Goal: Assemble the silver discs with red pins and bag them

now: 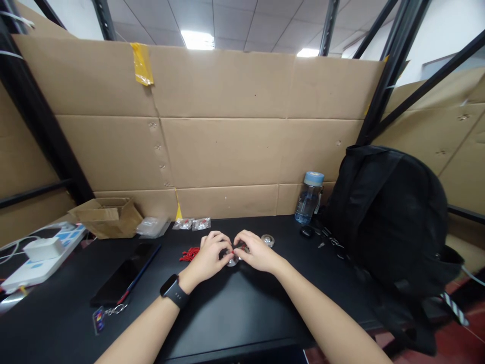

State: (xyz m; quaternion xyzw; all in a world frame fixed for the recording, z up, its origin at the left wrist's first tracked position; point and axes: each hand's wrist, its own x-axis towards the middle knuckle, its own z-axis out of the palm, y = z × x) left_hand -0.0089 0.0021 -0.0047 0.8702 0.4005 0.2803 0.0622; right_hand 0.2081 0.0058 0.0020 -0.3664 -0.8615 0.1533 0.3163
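My left hand [210, 255] and my right hand [255, 251] meet over the middle of the black table [235, 313]. Both have their fingers curled round a small shiny metal piece [232, 261] held between them just above the tabletop; its shape is mostly hidden by my fingers. A black smartwatch [175, 291] sits on my left wrist. A small pile of red bits [189, 254] lies just left of my left hand. A round silver disc [267, 239] rests behind my right hand.
A black backpack [390, 222] fills the right side, with a blue-capped water bottle [309, 198] beside it. Two small clear bags [192, 223] and an open cardboard box [108, 216] stand at the back. A black phone [125, 275] and keyring [102, 316] lie left. Cardboard walls surround the desk.
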